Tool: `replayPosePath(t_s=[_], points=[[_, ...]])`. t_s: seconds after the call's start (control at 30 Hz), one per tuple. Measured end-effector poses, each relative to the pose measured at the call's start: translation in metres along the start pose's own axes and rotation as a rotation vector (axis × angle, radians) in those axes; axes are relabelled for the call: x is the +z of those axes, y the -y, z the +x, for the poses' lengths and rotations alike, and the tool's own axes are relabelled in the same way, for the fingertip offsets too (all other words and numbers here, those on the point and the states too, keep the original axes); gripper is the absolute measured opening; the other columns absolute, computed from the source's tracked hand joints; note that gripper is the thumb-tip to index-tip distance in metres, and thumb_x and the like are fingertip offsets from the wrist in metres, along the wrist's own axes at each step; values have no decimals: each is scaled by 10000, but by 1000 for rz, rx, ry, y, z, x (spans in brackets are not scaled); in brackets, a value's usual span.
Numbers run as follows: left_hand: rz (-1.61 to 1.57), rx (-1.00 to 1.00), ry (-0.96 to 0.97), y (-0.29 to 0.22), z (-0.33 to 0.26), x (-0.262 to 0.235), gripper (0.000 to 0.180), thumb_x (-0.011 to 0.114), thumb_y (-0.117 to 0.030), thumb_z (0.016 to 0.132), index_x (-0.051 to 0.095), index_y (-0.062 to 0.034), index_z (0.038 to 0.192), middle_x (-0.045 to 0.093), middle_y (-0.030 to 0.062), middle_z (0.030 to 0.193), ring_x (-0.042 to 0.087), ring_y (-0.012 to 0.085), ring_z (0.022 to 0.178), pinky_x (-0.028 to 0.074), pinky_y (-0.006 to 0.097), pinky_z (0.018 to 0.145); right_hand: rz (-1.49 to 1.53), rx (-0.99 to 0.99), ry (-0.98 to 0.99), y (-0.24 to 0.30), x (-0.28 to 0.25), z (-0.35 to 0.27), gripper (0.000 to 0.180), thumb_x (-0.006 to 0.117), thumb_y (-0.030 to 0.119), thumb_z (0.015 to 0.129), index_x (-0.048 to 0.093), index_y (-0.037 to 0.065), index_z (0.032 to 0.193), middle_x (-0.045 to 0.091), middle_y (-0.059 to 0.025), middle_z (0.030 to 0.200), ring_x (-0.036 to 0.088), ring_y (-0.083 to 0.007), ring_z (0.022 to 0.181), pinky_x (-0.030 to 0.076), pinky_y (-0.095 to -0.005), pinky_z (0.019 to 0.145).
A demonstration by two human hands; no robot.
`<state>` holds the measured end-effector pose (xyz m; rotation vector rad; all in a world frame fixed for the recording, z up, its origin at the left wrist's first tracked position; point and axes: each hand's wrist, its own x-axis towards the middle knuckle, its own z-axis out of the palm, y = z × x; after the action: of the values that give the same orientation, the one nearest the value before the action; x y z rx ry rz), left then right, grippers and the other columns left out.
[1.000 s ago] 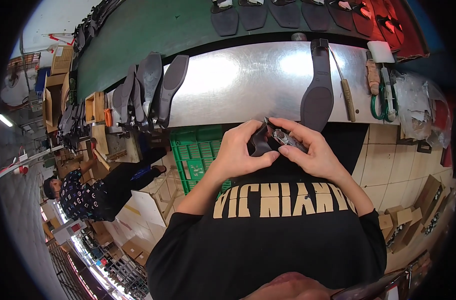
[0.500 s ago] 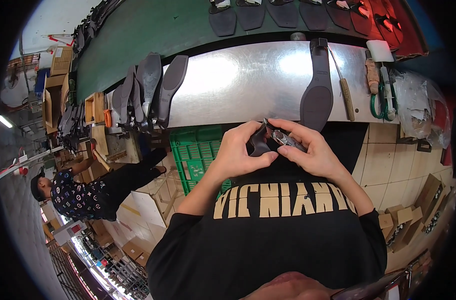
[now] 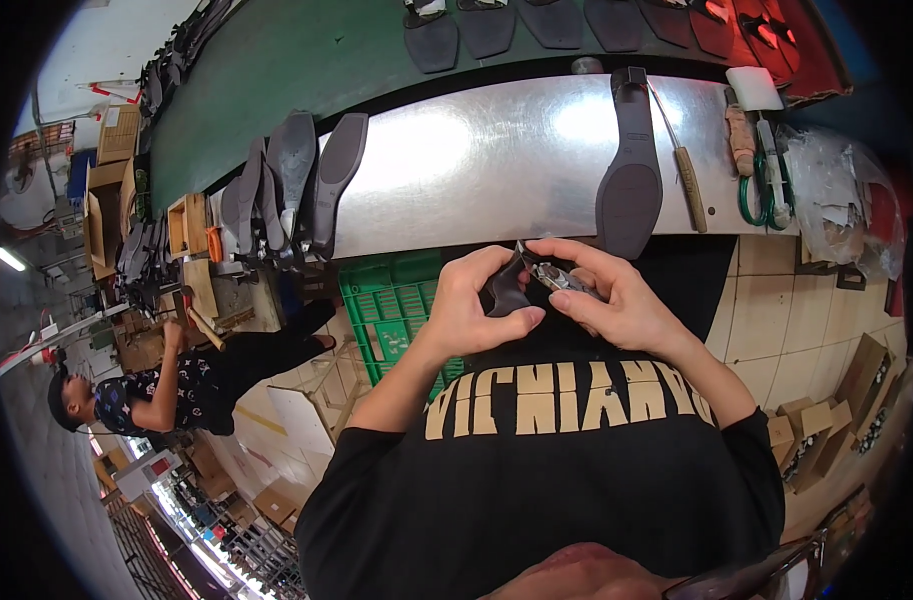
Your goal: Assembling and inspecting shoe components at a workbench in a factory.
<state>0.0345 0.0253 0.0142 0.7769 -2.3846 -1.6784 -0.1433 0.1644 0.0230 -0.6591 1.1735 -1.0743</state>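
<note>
Just past the near edge of the metal-topped bench (image 3: 447, 170), my two hands meet in front of my chest. My left hand (image 3: 462, 305) pinches a dark, curved shoe part (image 3: 507, 290) between thumb and fingers. Closed around a silvery metal piece with a dark body (image 3: 554, 278), my right hand (image 3: 622, 300) holds it against the shoe part; its exact kind is partly hidden by my fingers. A dark shoe sole (image 3: 629, 195) lies on the bench beyond my right hand.
An awl-like tool with a wooden handle (image 3: 690, 185) and green-handled scissors (image 3: 774, 200) lie right of the sole. Several soles (image 3: 295, 150) lean at the bench's left. A green crate (image 3: 387, 320) stands below. Another person (image 3: 167, 390) is at the far left.
My hands keep their hold and have shifted slightly left, tilting the shoe part a little. The person at the left has raised an arm.
</note>
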Motion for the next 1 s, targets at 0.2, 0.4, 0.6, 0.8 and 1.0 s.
replayPosePath(t_s=[0.2, 0.4, 0.6, 0.8, 1.0], points=[[-56, -8, -2, 3, -2, -2, 363, 762, -218, 607, 604, 0, 850, 606, 54, 783, 565, 137, 719, 437, 255, 672, -15, -84, 1, -3, 3, 3, 515, 603, 74, 923, 473, 63, 1422, 641, -39, 1109, 543, -55, 856, 458, -228, 775], [-125, -25, 0, 5, -5, -5, 345, 766, -210, 624, 607, 2, 844, 599, 48, 775, 556, 132, 697, 433, 253, 646, -48, -170, 9, -13, 5, 6, 504, 585, 74, 929, 481, 59, 1422, 652, -80, 1170, 595, -117, 1018, 469, -278, 901], [-244, -75, 5, 5, -8, -6, 330, 774, -200, 646, 618, 2, 854, 605, 38, 784, 555, 113, 700, 435, 245, 641, -55, -206, 34, -16, 6, 8, 515, 580, 72, 931, 470, 66, 1434, 655, -90, 1174, 599, -128, 1043, 468, -286, 920], [-277, -39, 26, 9, -10, -7, 330, 774, -210, 651, 614, 0, 850, 595, 36, 775, 540, 110, 690, 419, 244, 626, -36, -221, 43, -16, 7, 9, 504, 568, 30, 919, 489, 48, 1417, 659, -90, 1180, 591, -121, 1064, 453, -277, 943], [-239, -7, 46, 12, -14, -5, 336, 769, -233, 660, 597, -4, 835, 582, 35, 760, 528, 114, 679, 413, 249, 614, -27, -220, -40, -18, 17, 5, 484, 567, -11, 897, 526, 22, 1379, 662, -95, 1191, 596, -129, 1083, 446, -282, 964]])
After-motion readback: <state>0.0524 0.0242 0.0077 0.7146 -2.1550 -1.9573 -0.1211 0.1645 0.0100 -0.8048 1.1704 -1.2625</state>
